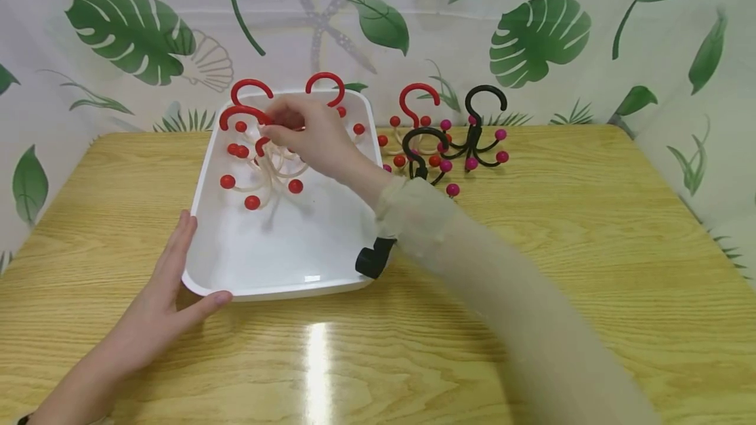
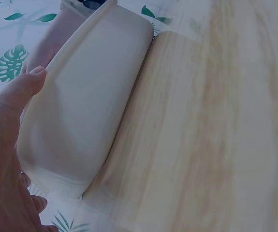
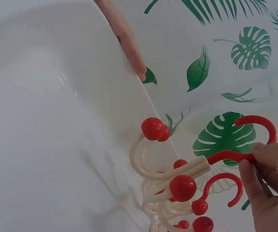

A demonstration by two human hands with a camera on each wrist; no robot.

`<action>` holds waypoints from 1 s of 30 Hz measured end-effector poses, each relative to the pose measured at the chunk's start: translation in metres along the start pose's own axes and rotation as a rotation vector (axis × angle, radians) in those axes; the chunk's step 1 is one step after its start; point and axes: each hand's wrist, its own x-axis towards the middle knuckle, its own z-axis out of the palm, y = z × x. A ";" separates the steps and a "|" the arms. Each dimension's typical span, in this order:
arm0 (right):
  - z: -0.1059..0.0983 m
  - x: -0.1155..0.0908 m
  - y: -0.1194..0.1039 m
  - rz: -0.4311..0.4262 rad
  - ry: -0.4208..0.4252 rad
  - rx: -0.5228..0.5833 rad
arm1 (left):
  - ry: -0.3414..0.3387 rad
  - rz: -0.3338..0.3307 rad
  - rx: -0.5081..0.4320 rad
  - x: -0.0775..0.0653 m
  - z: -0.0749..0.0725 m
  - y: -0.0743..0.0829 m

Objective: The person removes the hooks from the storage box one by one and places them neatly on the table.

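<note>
My right hand (image 1: 315,133) pinches the red hook of a small octopus-style hanger (image 3: 192,169) with cream curved arms and red ball tips. This hanger is over the far left part of a white tray (image 1: 295,241). Two more red hooks (image 1: 342,94) rise behind it at the tray's far end, their cream arms partly hidden by the right hand. At the tray's near left corner is my left hand (image 1: 156,307), its fingers straight along the left side and its thumb on the front rim. In the left wrist view the thumb lies against the tray's edge.
Right of the tray, two black hangers (image 1: 474,140) with pink ball tips stand on the wooden table (image 1: 561,248), beside another red-hooked hanger (image 1: 403,105). My right forearm partly covers the nearer ones. A leaf-patterned cloth (image 1: 443,25) hangs behind the table.
</note>
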 end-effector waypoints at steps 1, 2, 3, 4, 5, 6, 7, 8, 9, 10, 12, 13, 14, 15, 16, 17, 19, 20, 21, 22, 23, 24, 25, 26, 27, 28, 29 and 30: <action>-0.003 -0.003 -0.002 -0.003 0.005 0.014 | 0.002 -0.004 -0.001 0.000 0.000 0.000; -0.005 -0.005 -0.003 -0.007 0.010 0.024 | 0.003 0.001 -0.006 -0.001 0.000 0.000; -0.008 -0.008 -0.005 -0.008 0.018 0.028 | 0.005 0.007 -0.008 -0.001 0.000 0.000; -0.011 -0.010 -0.007 -0.010 0.030 0.027 | 0.007 0.015 -0.010 -0.001 0.000 0.000; -0.014 -0.013 -0.009 -0.018 0.040 0.035 | 0.010 0.018 -0.012 -0.001 0.000 0.000; -0.018 -0.016 -0.012 -0.028 0.051 0.043 | 0.012 0.024 -0.014 -0.001 0.000 0.000; -0.021 -0.020 -0.014 -0.039 0.059 0.050 | 0.014 0.027 -0.016 -0.001 0.000 0.000; -0.024 -0.024 -0.016 -0.042 0.068 0.060 | 0.015 0.033 -0.016 -0.001 0.000 0.000; -0.028 -0.028 -0.019 -0.050 0.079 0.071 | 0.015 0.034 -0.018 0.000 0.000 -0.001; -0.031 -0.032 -0.021 -0.063 0.085 0.088 | 0.014 0.039 -0.019 0.000 0.001 -0.001; -0.038 -0.040 -0.025 -0.090 0.091 0.120 | 0.011 0.044 -0.023 0.001 0.001 -0.001; -0.041 -0.044 -0.027 -0.094 0.092 0.132 | 0.010 0.041 -0.024 0.001 0.001 -0.001; -0.044 -0.047 -0.028 -0.102 0.096 0.139 | 0.007 0.042 -0.027 0.001 0.001 -0.001; -0.047 -0.052 -0.030 -0.101 0.097 0.148 | 0.004 0.043 -0.030 0.001 0.001 -0.001; -0.050 -0.055 -0.031 -0.109 0.096 0.162 | 0.004 0.041 -0.030 0.001 0.001 -0.001; -0.053 -0.059 -0.032 -0.112 0.098 0.168 | 0.005 0.035 -0.029 0.001 0.001 -0.001; -0.059 -0.068 -0.034 -0.103 0.104 0.176 | 0.006 0.022 -0.024 0.001 0.001 0.000; -0.062 -0.072 -0.034 -0.108 0.109 0.175 | 0.006 0.017 -0.022 0.001 0.001 0.000; -0.065 -0.076 -0.035 -0.106 0.113 0.174 | 0.006 0.013 -0.020 0.001 0.000 0.000; -0.068 -0.080 -0.035 -0.109 0.119 0.172 | 0.006 0.011 -0.017 0.001 0.000 0.001; -0.071 -0.085 -0.035 -0.109 0.125 0.164 | 0.006 0.009 -0.015 0.000 0.000 0.001; -0.074 -0.089 -0.035 -0.109 0.131 0.163 | 0.005 0.009 -0.013 0.000 0.000 0.001; -0.077 -0.092 -0.035 -0.113 0.138 0.160 | 0.004 0.009 -0.012 0.000 0.000 0.001; -0.080 -0.096 -0.035 -0.124 0.146 0.161 | 0.004 0.008 -0.012 0.000 0.000 0.001; -0.083 -0.099 -0.035 -0.125 0.153 0.167 | 0.004 0.010 -0.012 0.000 0.000 0.001; -0.086 -0.103 -0.035 -0.125 0.160 0.172 | 0.004 0.014 -0.011 0.000 0.000 0.001; -0.089 -0.105 -0.035 -0.132 0.168 0.166 | 0.004 0.015 -0.012 -0.001 0.000 0.000; -0.092 -0.108 -0.035 -0.132 0.174 0.165 | 0.005 0.015 -0.012 -0.001 0.000 0.000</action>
